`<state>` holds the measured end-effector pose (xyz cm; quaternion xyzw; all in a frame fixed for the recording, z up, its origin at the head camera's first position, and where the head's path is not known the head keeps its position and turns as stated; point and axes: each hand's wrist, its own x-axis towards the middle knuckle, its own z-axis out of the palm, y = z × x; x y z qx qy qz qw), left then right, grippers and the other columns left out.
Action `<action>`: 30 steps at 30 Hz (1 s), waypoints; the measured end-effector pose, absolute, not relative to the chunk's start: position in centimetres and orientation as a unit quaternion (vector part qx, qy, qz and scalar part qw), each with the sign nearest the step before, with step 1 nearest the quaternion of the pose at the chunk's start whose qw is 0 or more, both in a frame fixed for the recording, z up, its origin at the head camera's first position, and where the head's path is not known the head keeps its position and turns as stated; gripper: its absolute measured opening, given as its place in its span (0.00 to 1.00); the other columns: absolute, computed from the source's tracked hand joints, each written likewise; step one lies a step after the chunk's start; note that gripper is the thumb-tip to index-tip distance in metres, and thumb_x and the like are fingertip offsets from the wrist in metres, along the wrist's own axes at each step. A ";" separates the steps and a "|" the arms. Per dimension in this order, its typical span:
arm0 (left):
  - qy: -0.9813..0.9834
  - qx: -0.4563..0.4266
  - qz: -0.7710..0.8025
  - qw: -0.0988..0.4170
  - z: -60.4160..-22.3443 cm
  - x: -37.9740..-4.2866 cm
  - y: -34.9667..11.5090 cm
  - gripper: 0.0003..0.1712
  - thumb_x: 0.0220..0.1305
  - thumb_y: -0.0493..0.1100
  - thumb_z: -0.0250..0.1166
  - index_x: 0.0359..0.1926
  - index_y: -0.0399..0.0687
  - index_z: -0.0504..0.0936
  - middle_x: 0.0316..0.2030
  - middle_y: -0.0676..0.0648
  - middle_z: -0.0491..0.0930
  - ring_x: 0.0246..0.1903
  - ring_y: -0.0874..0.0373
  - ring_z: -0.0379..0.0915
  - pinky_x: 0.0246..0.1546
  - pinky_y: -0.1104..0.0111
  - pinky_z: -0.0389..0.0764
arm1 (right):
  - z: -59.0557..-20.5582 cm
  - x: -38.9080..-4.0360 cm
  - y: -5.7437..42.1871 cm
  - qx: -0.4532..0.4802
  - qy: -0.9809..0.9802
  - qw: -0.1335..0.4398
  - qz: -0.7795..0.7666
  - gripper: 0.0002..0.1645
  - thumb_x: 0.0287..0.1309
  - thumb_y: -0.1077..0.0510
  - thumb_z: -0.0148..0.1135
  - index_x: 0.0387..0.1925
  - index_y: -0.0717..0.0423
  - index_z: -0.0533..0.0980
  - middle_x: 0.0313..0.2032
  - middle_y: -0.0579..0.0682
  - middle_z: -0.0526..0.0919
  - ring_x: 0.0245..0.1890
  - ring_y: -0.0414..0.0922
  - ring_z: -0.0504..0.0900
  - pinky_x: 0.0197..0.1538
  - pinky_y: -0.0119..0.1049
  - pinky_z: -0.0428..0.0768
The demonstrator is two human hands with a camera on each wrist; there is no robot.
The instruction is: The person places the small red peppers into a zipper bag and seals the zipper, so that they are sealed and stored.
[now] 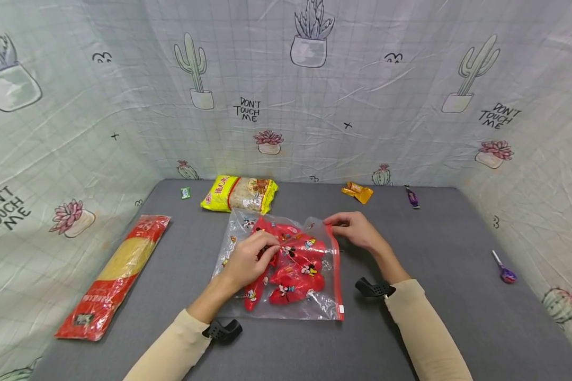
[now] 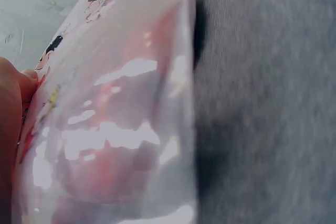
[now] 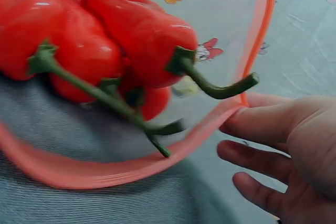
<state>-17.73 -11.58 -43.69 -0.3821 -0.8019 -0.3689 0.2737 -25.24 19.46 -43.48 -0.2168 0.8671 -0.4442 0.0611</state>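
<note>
A clear zip-lock bag (image 1: 310,309) with cartoon prints and a red zip edge lies flat on the table, its zip side to the right. Several red chili peppers with green stems (image 3: 142,32) are inside it; the right wrist view looks in through the mouth, which stands apart there. My left hand (image 1: 249,259) pinches the bag's upper film near its middle. With thumb and finger, my right hand (image 1: 357,228) pinches the zip edge at the far right corner. Shiny film fills much of the left wrist view.
Behind the bag lies a yellow noodle packet (image 1: 245,194). A long red pasta pack (image 1: 119,275) is at left. Small sweets lie around: a green one (image 1: 185,192), an orange one (image 1: 358,192), a purple one (image 1: 412,197), and a lollipop (image 1: 507,274) at right.
</note>
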 end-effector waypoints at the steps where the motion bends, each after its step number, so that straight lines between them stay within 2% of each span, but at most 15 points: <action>1: -0.798 -0.389 -0.369 0.276 -43.6 -17.6 -11.4 0.03 0.57 0.37 0.66 0.35 0.46 0.82 0.36 0.53 0.81 0.39 0.65 0.76 0.45 0.75 0.78 | -43.3 -25.2 19.6 -0.219 0.868 0.065 -0.442 0.14 0.58 0.57 0.63 0.47 0.53 0.81 0.44 0.53 0.84 0.41 0.46 0.79 0.41 0.32 0.78; 10: -0.780 -0.413 -0.376 0.284 -42.7 -16.8 -10.6 0.05 0.57 0.37 0.66 0.36 0.46 0.82 0.37 0.51 0.81 0.42 0.63 0.77 0.47 0.74 0.78 | -39.9 -23.7 21.1 -0.228 0.876 0.109 -0.410 0.11 0.57 0.52 0.64 0.42 0.45 0.82 0.42 0.47 0.85 0.39 0.45 0.80 0.42 0.33 0.80; 16: -0.772 -0.421 -0.379 0.288 -42.3 -16.4 -10.3 0.06 0.57 0.37 0.66 0.37 0.47 0.82 0.38 0.53 0.81 0.43 0.64 0.77 0.47 0.75 0.78 | -37.3 -22.4 22.2 -0.238 0.886 0.131 -0.376 0.10 0.56 0.53 0.64 0.41 0.47 0.82 0.41 0.47 0.85 0.39 0.45 0.79 0.43 0.35 0.79; 21: -0.767 -0.429 -0.378 0.291 -42.0 -16.1 -10.1 0.09 0.54 0.36 0.68 0.38 0.47 0.82 0.38 0.53 0.81 0.43 0.63 0.77 0.49 0.74 0.78 | -35.2 -20.9 23.1 -0.267 0.882 0.142 -0.362 0.07 0.56 0.53 0.65 0.37 0.46 0.82 0.37 0.45 0.85 0.37 0.45 0.80 0.40 0.34 0.80; 25: -0.763 -0.434 -0.383 0.290 -41.9 -16.1 -10.0 0.10 0.53 0.35 0.68 0.38 0.46 0.82 0.39 0.50 0.82 0.44 0.61 0.78 0.50 0.74 0.78 | -33.8 -19.8 23.7 -0.316 0.866 0.112 -0.371 0.04 0.54 0.53 0.66 0.34 0.43 0.81 0.34 0.43 0.81 0.33 0.40 0.77 0.35 0.32 0.79; 30: -0.762 -0.435 -0.381 0.291 -41.8 -15.8 -9.9 0.08 0.56 0.38 0.68 0.39 0.45 0.82 0.39 0.48 0.82 0.45 0.61 0.78 0.52 0.73 0.77 | -32.4 -18.6 24.0 -0.375 0.830 0.046 -0.409 0.06 0.51 0.59 0.68 0.31 0.44 0.81 0.36 0.44 0.75 0.38 0.38 0.74 0.39 0.30 0.78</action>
